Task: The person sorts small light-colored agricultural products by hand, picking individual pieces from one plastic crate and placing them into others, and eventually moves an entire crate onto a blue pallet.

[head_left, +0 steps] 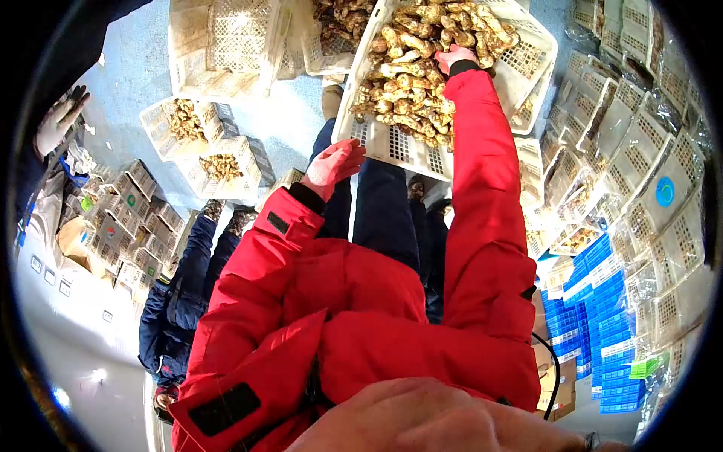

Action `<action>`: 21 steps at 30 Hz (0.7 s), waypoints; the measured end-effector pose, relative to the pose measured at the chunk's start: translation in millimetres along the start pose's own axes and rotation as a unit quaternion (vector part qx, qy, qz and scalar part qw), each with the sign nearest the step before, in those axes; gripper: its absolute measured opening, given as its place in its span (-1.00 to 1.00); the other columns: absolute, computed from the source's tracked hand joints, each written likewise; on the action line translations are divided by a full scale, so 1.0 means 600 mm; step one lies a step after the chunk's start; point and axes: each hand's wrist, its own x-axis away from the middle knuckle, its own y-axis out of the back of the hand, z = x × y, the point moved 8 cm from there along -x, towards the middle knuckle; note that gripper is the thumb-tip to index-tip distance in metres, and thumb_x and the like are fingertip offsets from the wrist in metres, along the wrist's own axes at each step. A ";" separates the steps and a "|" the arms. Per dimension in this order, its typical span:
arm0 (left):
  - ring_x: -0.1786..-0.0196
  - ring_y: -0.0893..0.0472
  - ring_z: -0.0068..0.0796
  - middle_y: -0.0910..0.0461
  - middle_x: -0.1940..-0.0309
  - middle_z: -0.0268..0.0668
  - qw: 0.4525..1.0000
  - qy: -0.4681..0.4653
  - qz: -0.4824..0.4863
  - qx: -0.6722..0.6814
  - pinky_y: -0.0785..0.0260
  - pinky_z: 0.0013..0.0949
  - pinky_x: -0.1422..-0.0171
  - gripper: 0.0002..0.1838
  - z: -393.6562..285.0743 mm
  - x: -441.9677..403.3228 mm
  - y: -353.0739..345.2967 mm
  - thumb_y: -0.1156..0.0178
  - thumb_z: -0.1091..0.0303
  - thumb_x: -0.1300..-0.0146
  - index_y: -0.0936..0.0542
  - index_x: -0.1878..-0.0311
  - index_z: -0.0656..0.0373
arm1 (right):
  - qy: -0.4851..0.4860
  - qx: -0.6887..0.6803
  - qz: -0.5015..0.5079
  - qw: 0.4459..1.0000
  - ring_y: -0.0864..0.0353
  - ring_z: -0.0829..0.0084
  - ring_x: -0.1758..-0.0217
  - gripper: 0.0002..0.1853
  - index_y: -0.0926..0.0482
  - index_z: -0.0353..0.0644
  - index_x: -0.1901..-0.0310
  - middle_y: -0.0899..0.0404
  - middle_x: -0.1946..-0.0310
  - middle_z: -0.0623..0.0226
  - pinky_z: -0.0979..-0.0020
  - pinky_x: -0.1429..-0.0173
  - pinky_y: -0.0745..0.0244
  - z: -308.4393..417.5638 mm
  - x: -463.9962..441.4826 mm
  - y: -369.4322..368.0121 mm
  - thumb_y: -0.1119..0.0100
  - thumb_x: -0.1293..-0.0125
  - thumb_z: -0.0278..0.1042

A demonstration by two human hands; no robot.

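Got right hand (457, 57) into the mushrooms (410, 81) heaped in the white crate (388, 147), with fingers bent, can't tell around what. Got left hand (334, 167) half-open, empty, near the corner. Could easily spill some by pulling from low down.

jacket (354, 280): red, padded | cuffs (303, 198): black | patch (224, 409): black, rectangular | trousers (385, 212): dark navy

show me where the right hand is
In the head view, the right hand is at the top, right of centre, on mushrooms in a white crate.
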 end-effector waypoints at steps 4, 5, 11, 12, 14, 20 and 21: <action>-0.02 -0.45 -0.35 -0.45 0.01 -0.23 1.000 0.006 -0.003 -0.002 -0.27 -0.33 -0.09 -0.52 0.003 0.005 -0.003 -0.03 0.08 -0.19 -0.33 -0.11 0.16 | 0.018 0.071 -0.066 0.995 -0.49 0.54 0.51 -0.37 -0.30 -0.33 -0.09 -0.57 0.39 0.31 0.51 0.48 -0.36 0.028 0.038 0.016 -0.29 0.04 -0.29; -0.02 -0.45 -0.36 -0.45 0.01 -0.24 1.000 0.006 0.000 -0.001 -0.26 -0.33 -0.09 -0.52 0.001 0.005 -0.003 -0.03 0.09 -0.19 -0.33 -0.11 0.15 | 0.022 0.078 -0.080 0.993 -0.49 0.54 0.53 -0.37 -0.30 -0.33 -0.08 -0.57 0.39 0.31 0.51 0.49 -0.36 0.025 0.046 0.023 -0.29 0.05 -0.28; -0.03 -0.44 -0.40 -0.43 -0.01 -0.31 0.996 -0.027 0.041 -0.072 -0.24 -0.36 -0.09 -0.50 -0.035 -0.003 -0.032 -0.06 0.06 -0.17 -0.32 -0.12 0.09 | 0.046 -0.026 -0.038 0.998 -0.32 0.59 0.73 -0.61 -0.42 -0.34 0.18 -0.48 0.63 0.34 0.59 0.69 -0.19 0.054 0.257 -0.033 -0.24 0.01 -0.28; -0.04 -0.42 -0.43 -0.40 -0.04 -0.34 0.996 -0.013 0.031 -0.084 -0.22 -0.36 -0.12 -0.46 -0.036 -0.015 -0.037 -0.04 0.04 -0.18 -0.25 -0.18 0.08 | 0.054 -0.068 -0.037 0.996 -0.30 0.60 0.74 -0.69 -0.46 -0.31 0.27 -0.45 0.66 0.37 0.60 0.70 -0.17 0.040 0.290 -0.054 -0.23 -0.01 -0.29; -0.06 -0.40 -0.45 -0.38 -0.06 -0.37 0.993 -0.032 0.035 -0.110 -0.19 -0.33 -0.15 -0.42 -0.045 -0.032 -0.057 -0.03 0.04 -0.19 -0.18 -0.22 0.08 | 0.021 -0.072 0.074 0.994 -0.31 0.60 0.74 -0.75 -0.49 -0.26 0.30 -0.46 0.64 0.37 0.61 0.69 -0.17 0.025 0.370 -0.133 -0.19 -0.05 -0.28; 0.16 -0.53 -0.39 -0.51 0.13 -0.23 0.998 -0.004 0.040 -0.043 -0.40 -0.31 0.09 -0.62 -0.042 -0.043 -0.045 -0.03 0.42 -0.14 -0.36 -0.07 0.17 | 0.030 -0.150 0.062 0.986 -0.39 0.61 0.69 -0.69 -0.44 -0.14 0.05 -0.54 0.51 0.39 0.62 0.67 -0.20 -0.043 0.407 -0.183 -0.03 -0.20 -0.22; 0.20 -0.55 -0.37 -0.52 0.15 -0.19 0.999 0.005 0.033 -0.042 -0.42 -0.32 0.13 -0.64 -0.041 -0.041 -0.033 -0.02 0.43 -0.15 -0.36 -0.06 0.20 | 0.016 -0.213 0.034 0.976 -0.40 0.59 0.68 -0.68 -0.44 -0.14 0.05 -0.53 0.50 0.40 0.59 0.67 -0.21 -0.081 0.367 -0.170 -0.04 -0.19 -0.22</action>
